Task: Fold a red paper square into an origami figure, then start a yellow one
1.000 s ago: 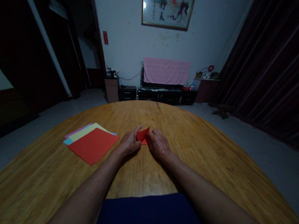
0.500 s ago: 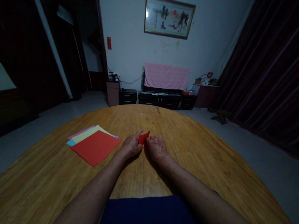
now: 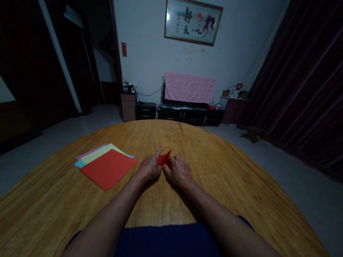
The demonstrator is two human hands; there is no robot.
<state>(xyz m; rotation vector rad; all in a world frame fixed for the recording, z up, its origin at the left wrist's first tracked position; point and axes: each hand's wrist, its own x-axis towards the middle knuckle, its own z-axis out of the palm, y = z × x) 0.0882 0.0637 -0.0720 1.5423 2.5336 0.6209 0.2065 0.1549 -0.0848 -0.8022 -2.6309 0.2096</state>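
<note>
A small piece of red paper (image 3: 163, 159), seemingly folded, is between my two hands near the middle of the table, one pointed corner sticking up. My left hand (image 3: 149, 167) grips its left side, with the index finger stretched along the far edge and the thumb at the near edge. On the other side, my right hand (image 3: 178, 170) has curled fingers and a thumb closed on the paper. Its lower part is hidden by my fingers.
The round wooden table (image 3: 221, 179) spreads out around my hands. To the left lies a loose stack of coloured sheets, a red sheet (image 3: 108, 169) on top and a yellow sheet (image 3: 97, 152) beneath. Beyond the table stands a low black cabinet (image 3: 185, 115) below a pink cloth (image 3: 190, 88).
My right hand has turned a little and its fingers have loosened from a tighter curl, with the thumb now showing by the paper. My left hand keeps its hold.
</note>
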